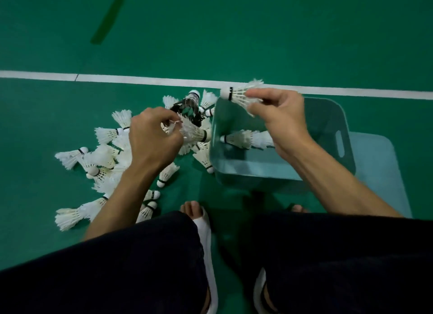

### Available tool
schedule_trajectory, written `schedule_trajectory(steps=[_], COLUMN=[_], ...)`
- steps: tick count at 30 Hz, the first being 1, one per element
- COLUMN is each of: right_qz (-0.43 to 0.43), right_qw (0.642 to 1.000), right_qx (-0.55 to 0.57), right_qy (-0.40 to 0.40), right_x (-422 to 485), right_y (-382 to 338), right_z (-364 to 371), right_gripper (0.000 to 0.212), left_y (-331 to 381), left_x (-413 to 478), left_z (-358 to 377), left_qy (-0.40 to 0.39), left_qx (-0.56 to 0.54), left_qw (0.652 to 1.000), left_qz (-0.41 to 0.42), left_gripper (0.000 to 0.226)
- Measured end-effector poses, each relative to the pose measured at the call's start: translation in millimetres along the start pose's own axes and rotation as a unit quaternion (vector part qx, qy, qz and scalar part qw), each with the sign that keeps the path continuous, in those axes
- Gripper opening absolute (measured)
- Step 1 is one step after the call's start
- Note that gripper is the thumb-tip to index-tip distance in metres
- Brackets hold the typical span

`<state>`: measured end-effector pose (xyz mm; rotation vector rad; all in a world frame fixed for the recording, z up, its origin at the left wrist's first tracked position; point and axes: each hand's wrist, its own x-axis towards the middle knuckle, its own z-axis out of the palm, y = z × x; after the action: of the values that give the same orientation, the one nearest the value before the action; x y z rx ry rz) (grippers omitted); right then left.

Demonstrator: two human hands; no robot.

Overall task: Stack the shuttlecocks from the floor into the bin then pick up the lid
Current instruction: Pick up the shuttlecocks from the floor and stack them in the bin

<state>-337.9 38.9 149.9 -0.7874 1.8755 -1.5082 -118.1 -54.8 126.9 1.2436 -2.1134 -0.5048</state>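
Observation:
Several white shuttlecocks (pixel 103 158) lie scattered on the green floor at my left. A teal bin (pixel 328 124) stands to the right of them, with a short row of nested shuttlecocks (pixel 243 139) lying inside. My left hand (pixel 152 140) pinches the feathers of a shuttlecock (pixel 193 132) just left of the bin's rim. My right hand (pixel 278 117) holds another shuttlecock (pixel 241 93) by its feathers above the bin's far left corner, cork pointing left. The pale teal lid (pixel 384 173) lies flat on the floor, partly under the bin's right side.
A black-feathered shuttlecock (pixel 187 107) stands among the white ones behind my left hand. A white court line (pixel 140 80) crosses the floor beyond the pile. My knees in dark trousers and my feet in white sandals (pixel 206 231) fill the near edge.

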Motion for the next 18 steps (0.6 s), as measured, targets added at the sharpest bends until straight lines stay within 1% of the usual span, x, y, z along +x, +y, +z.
schedule_trajectory(steps=[3, 5, 8, 10, 12, 15, 16, 18], right_qz=[0.027, 0.061, 0.091, 0.092, 0.087, 0.082, 0.082, 0.081], right_qw=[0.996, 0.988, 0.969, 0.949, 0.924, 0.872, 0.858, 0.838], right_qx=[-0.037, -0.084, -0.159, -0.251, -0.342, -0.473, -0.501, -0.536], right_qy=[0.07, 0.116, 0.166, 0.165, 0.148, 0.094, 0.079, 0.062], right_x=[7, 14, 27, 34, 40, 49, 52, 56], right_y=[15, 32, 60, 75, 85, 87, 87, 89], right_z=[-45, -69, -91, -97, -98, -92, -89, -84], right_gripper=[0.021, 0.016, 0.013, 0.014, 0.017, 0.012, 0.009, 0.011], left_y=[31, 49, 67, 71, 73, 71, 69, 66], left_x=[6, 10, 10, 9, 9, 13, 13, 13], left_z=[14, 33, 67, 86, 102, 121, 126, 133], left_qy=[-0.01, -0.039, -0.087, -0.135, -0.172, -0.216, -0.23, -0.253], left_qx=[-0.026, -0.032, 0.043, 0.081, 0.102, 0.116, 0.118, 0.123], left_qw=[0.999, 0.998, 0.995, 0.987, 0.98, 0.968, 0.965, 0.957], left_qz=[0.035, 0.029, -0.002, -0.012, -0.019, -0.045, -0.054, -0.072], left_gripper=[0.021, 0.025, 0.029, 0.035, 0.039, 0.034, 0.031, 0.028])
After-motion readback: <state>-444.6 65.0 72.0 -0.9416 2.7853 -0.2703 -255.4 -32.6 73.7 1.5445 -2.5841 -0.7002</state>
